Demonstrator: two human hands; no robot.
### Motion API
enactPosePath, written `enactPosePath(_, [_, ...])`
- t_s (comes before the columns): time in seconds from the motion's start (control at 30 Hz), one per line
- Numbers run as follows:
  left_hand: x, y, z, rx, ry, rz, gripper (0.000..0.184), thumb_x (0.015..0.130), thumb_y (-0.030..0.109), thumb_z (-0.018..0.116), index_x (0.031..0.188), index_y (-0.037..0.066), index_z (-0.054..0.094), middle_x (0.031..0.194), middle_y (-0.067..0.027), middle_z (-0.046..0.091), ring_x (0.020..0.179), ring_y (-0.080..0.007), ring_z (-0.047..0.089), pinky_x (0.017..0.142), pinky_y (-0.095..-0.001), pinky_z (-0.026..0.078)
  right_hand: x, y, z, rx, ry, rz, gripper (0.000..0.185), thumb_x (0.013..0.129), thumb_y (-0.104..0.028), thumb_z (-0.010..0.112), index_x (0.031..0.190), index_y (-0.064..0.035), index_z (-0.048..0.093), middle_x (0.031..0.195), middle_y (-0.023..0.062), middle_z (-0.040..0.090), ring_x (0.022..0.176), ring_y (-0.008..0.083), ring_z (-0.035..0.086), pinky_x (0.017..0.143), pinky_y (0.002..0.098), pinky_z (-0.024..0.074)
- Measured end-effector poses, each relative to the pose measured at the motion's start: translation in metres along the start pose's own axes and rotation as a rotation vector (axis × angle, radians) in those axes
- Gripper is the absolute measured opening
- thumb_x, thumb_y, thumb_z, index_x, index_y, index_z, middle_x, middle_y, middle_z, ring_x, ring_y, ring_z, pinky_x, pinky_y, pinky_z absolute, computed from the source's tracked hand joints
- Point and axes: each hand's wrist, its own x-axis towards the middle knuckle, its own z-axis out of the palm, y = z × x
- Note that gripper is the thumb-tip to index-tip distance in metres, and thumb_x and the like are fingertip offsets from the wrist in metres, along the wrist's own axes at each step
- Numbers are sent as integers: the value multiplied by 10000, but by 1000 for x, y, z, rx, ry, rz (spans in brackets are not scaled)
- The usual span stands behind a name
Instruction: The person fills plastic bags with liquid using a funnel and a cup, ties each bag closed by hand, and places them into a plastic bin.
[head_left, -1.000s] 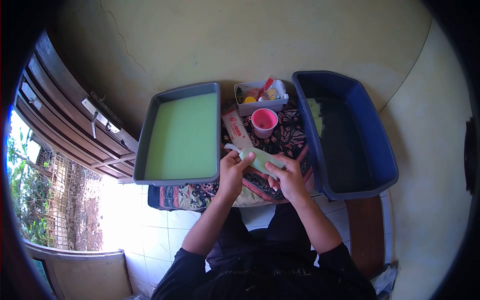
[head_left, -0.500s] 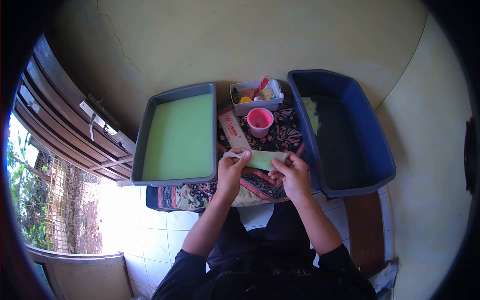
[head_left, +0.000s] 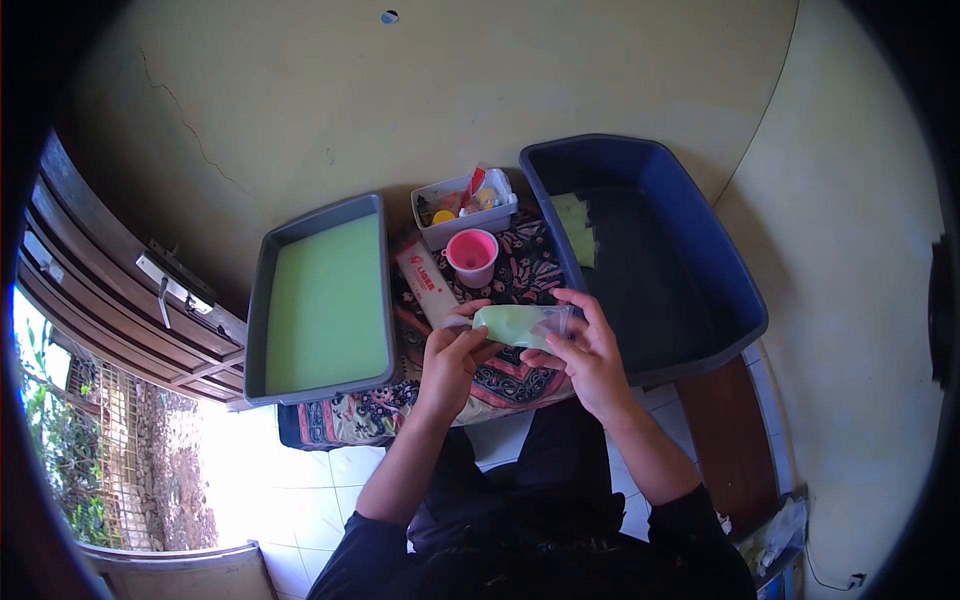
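Observation:
A small clear plastic bag (head_left: 512,322) with pale green liquid in it is held sideways between my two hands, above the patterned cloth. My left hand (head_left: 450,358) pinches its left end, thumb on the front. On the bag's clear right end, my right hand (head_left: 592,352) closes with thumb and fingers, the index finger raised. Just behind the hands lie a white packet with red print (head_left: 424,280) and a pink funnel-like cup (head_left: 471,256). A grey tray (head_left: 390,340) of pale green liquid stands to the left.
On the right stands a deep dark blue tub (head_left: 690,240), with flat green bags (head_left: 576,232) along its left side. A white basket (head_left: 466,226) of small items sits at the back on the patterned cloth (head_left: 350,418). A wooden door (head_left: 120,270) is at far left.
The view has shifted, moving the trays and cloth left in the picture. My hands have turned the bag, and the green liquid now sits toward its left, with clear plastic at the right.

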Motion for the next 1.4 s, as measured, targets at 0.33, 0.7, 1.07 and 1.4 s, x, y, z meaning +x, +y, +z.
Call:
enactPosePath(0.33, [22,-30,47,285,-148,-43,328,906,0,556,1222,-16,469,1036,-115,581,952,-166,612,842,-296,543,-11,-35,-77,-172,0,19,273,915,-13,508,1183,35,498,1064,151,591,865,239,665,757,317,562])
enactPosePath(0.7, [134,-40,102,1187,-185,486,248,765,135,711,999,72,658,750,-129,670,799,-257,675,708,-322,512,94,-78,-165,-745,-166,188,274,900,-45,539,1154,56,558,962,143,641,823,191,662,724,287,538])
enactPosePath(1.07, [235,-58,119,2138,-814,175,153,670,129,686,814,131,737,776,-121,692,874,-298,662,1019,-436,355,176,-27,-210,-966,-332,610,350,810,72,469,1146,65,569,1086,197,586,789,233,677,683,325,569])
enactPosePath(1.4, [233,-76,132,2461,-648,111,212,767,121,601,944,77,708,1037,-114,681,1047,-255,615,1053,-473,310,182,0,-231,-1336,-363,288,430,772,-63,643,1199,-63,591,1039,134,653,1024,280,618,875,371,491])
